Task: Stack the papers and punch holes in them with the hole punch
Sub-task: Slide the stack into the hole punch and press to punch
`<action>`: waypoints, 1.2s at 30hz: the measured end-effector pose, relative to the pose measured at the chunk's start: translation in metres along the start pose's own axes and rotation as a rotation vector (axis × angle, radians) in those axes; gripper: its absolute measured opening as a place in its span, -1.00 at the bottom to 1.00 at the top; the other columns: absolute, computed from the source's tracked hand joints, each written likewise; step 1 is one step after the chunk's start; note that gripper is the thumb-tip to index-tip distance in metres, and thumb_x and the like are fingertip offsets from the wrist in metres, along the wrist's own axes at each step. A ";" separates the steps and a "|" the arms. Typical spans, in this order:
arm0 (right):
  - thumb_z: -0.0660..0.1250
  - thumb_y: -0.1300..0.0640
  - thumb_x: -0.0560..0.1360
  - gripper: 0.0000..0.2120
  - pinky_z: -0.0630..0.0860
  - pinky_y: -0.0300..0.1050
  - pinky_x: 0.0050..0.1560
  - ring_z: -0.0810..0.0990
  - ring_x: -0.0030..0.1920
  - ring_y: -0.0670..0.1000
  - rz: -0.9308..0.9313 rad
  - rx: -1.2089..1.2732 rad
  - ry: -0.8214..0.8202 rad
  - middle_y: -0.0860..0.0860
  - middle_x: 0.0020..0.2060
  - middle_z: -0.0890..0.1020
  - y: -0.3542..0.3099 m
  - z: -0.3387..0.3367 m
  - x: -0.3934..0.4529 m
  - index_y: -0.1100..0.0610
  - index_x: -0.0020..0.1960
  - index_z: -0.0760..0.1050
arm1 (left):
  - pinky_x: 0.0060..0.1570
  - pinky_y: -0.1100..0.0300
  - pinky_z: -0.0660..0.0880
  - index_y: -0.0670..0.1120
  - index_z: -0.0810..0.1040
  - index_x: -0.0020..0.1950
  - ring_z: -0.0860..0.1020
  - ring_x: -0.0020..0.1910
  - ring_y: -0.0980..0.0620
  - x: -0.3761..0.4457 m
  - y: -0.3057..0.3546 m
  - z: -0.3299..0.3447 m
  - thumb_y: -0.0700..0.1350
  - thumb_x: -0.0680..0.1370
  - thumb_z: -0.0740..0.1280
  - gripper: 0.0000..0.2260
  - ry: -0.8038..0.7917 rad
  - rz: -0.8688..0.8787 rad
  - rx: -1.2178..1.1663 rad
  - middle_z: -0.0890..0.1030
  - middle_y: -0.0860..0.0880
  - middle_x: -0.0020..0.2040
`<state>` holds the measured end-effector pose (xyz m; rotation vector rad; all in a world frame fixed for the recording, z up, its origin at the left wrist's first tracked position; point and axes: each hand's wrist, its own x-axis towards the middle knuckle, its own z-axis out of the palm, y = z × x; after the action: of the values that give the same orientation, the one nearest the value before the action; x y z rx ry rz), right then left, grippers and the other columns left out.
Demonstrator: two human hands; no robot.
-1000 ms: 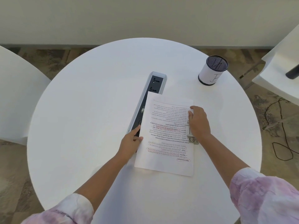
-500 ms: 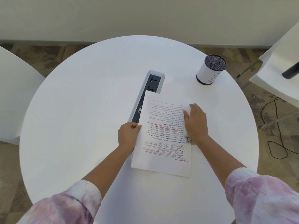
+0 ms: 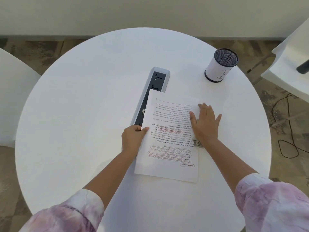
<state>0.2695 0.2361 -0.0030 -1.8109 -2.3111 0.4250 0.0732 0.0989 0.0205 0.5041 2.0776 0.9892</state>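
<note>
A stack of printed papers (image 3: 168,139) with black text and red markings lies near the middle of the round white table (image 3: 83,114). My left hand (image 3: 133,138) pinches the stack's left edge, thumb on top. My right hand (image 3: 204,123) lies flat, fingers spread, over the stack's right edge and on top of the metal hole punch (image 3: 198,144). Only a small grey corner of the punch shows below my wrist; the rest is hidden under the hand.
A grey power strip panel (image 3: 155,84) is set into the table, partly under the papers. A white mesh pen cup (image 3: 220,67) stands at the back right. White chairs (image 3: 287,64) flank the table; a black cable (image 3: 287,131) lies on the floor to the right.
My right hand has opened from curled over the punch to flat with spread fingers. My left hand shifted from touching the paper's edge to pinching it. The stack barely moved.
</note>
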 end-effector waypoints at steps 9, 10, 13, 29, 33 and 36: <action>0.02 -0.14 0.57 -0.48 -0.14 0.31 0.44 0.05 0.51 0.09 0.007 -0.001 -0.002 0.07 0.46 0.23 0.001 0.002 0.001 0.12 0.43 0.18 | -0.35 0.23 0.37 -0.09 0.58 -0.27 0.43 -0.31 -0.01 0.001 -0.004 0.001 -0.06 0.47 0.39 -0.85 -0.005 0.004 -0.053 0.59 -0.11 -0.27; 0.02 -0.14 0.57 -0.48 -0.14 0.31 0.44 0.06 0.51 0.09 0.006 -0.003 0.000 0.07 0.46 0.23 0.001 0.002 0.001 0.12 0.43 0.18 | -0.35 0.24 0.35 -0.08 0.57 -0.28 0.42 -0.31 -0.01 0.001 -0.004 0.001 -0.06 0.47 0.39 -0.84 -0.007 0.008 -0.052 0.58 -0.11 -0.28; 0.03 -0.13 0.58 -0.50 -0.16 0.29 0.44 0.07 0.51 0.06 0.010 0.024 -0.001 0.05 0.46 0.23 0.003 0.003 0.000 0.10 0.42 0.20 | -0.34 0.21 0.36 -0.12 0.59 -0.26 0.41 -0.35 0.00 0.002 -0.005 0.001 -0.07 0.47 0.39 -0.84 -0.015 0.011 -0.069 0.57 -0.09 -0.32; 0.06 -0.12 0.56 -0.52 -0.16 0.35 0.43 0.07 0.50 0.05 0.047 0.049 -0.030 0.03 0.47 0.22 0.002 0.003 0.004 0.07 0.41 0.22 | -0.25 0.09 0.44 -0.06 0.57 -0.27 0.47 -0.37 0.01 0.003 -0.011 -0.005 -0.10 0.48 0.38 -0.87 -0.090 0.000 -0.183 0.60 -0.05 -0.35; 0.09 -0.24 0.52 -0.43 -0.18 0.33 0.41 0.13 0.48 0.03 0.080 0.135 -0.028 0.02 0.46 0.22 -0.004 -0.006 0.005 0.06 0.42 0.20 | -0.14 0.00 0.53 -0.06 0.58 -0.25 0.54 -0.30 -0.04 0.003 -0.013 -0.005 -0.11 0.48 0.38 -0.89 -0.101 0.022 -0.181 0.65 -0.12 -0.27; 0.12 -0.24 0.51 -0.44 0.04 0.29 0.44 0.31 0.39 0.04 0.278 0.588 0.159 0.03 0.40 0.30 -0.010 -0.022 0.002 0.06 0.39 0.24 | -0.08 -0.04 0.54 -0.05 0.57 -0.24 0.57 -0.25 -0.07 0.005 -0.015 -0.005 -0.12 0.48 0.37 -0.91 -0.097 0.041 -0.157 0.67 -0.14 -0.20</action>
<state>0.2671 0.2382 0.0212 -1.7692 -1.5992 0.8586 0.0652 0.0901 0.0081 0.5054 1.8929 1.1190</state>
